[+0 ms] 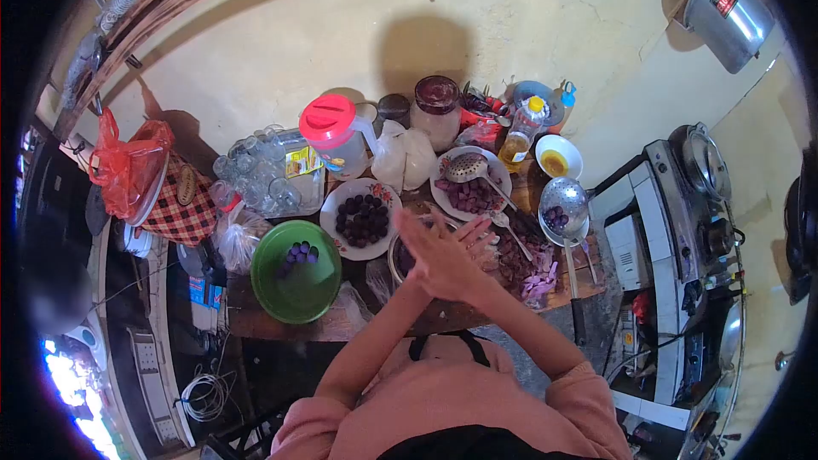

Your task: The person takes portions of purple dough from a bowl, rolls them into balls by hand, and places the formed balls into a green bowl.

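My right hand [445,266] lies across my left hand [467,237], palm to palm, over a bowl [397,268] at the table's front. The fingers of both hands are stretched out; whatever is between the palms is hidden. Left of them, a floral plate [331,220] holds dark purple balls [365,220]. A green basin [294,307] holds several smaller purple balls [298,254]. Behind the hands, a second plate [503,172] carries purple chunks [470,198] and a slotted spoon [467,170]. Purple peelings [538,283] and a spoon [514,237] lie to the right.
A long-handled skimmer [564,196] rests over a bowl at the right. At the back stand a pink-lidded pitcher [331,132], white plastic bags [403,158], a jar [436,111] and an oil bottle [517,140]. Glasses [256,175] fill a tray at the left. A stove [699,204] stands right.
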`<state>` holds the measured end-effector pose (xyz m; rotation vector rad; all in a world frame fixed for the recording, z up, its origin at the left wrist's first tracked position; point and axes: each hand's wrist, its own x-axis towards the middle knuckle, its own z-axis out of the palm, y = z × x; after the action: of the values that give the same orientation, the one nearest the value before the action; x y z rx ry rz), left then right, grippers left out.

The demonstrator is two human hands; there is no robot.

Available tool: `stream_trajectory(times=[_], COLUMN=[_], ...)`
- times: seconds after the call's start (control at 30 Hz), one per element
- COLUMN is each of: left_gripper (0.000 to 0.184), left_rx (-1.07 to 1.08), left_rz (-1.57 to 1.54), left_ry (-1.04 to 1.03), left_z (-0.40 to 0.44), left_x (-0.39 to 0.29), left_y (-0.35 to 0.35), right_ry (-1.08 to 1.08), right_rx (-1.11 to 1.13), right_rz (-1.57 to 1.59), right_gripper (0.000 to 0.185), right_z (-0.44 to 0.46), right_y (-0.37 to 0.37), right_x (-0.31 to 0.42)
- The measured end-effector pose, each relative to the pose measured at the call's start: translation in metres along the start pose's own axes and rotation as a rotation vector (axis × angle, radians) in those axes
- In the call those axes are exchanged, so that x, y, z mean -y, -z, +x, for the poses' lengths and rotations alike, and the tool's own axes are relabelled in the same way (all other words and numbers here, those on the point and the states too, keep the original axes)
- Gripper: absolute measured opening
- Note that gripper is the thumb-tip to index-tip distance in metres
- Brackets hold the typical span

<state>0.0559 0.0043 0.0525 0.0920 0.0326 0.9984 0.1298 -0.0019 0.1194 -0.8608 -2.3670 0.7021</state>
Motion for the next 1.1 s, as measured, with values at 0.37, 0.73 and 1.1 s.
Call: stream_trajectory(times=[0.37, 0.73, 1.1], left_gripper=[0.066, 0.056, 0.051], left_rx=[-0.136, -0.065, -0.063], left_rz=[-0.037, 0.011, -0.038], left_ry=[-0.002, 0.007, -0.093], left_z=[-0.009, -0.009, -0.023], left_x=[-0.001, 0.017, 0.020], left_y=[-0.035, -0.055, -0.019], right_ry=[-0.093, -0.145, -0.132], right_rx=[-0.199, -0.279, -0.183], right_rz=[0.368, -0.140, -0.295], right_gripper=[0.083, 0.072, 0.067], right_z=[-0.015, 0.011, 0.013], right_y=[-0.004, 0.026, 0.008], right_x=[-0.009, -0.015, -0.014])
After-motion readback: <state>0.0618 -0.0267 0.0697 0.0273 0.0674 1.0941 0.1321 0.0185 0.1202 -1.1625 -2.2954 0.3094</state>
